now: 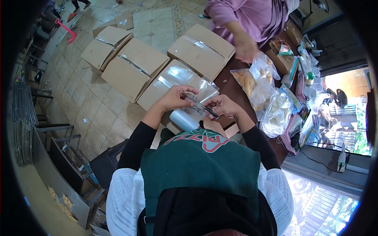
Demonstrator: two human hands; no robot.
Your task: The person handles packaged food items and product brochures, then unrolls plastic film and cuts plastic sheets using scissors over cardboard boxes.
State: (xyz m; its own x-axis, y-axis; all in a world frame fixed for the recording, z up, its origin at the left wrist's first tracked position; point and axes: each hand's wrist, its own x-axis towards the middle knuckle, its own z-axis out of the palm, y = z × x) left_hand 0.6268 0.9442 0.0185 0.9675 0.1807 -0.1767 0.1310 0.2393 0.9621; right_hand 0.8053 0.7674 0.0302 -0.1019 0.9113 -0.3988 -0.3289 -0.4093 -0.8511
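My left hand [177, 97] pinches a piece of clear plastic film [208, 89] in front of my chest. My right hand [224, 107] is closed beside it, fingertips at the film's other side. A slim black object [211, 113] shows at the right fingers; its kind is too small to make out. Just below the hands, close to my apron, lies a roll of clear plastic [184, 120]. Under and beyond the film is a taped cardboard box [151, 94] with shiny plastic on its top.
More closed cardboard boxes [136, 63] stand ahead and to the left. On the brown table [232, 82] at right are filled clear bags [252, 84] and a pink basket [290, 143]. Across from me, another person in pink [248, 15] reaches towards the bags. Metal racks [75, 157] stand at left.
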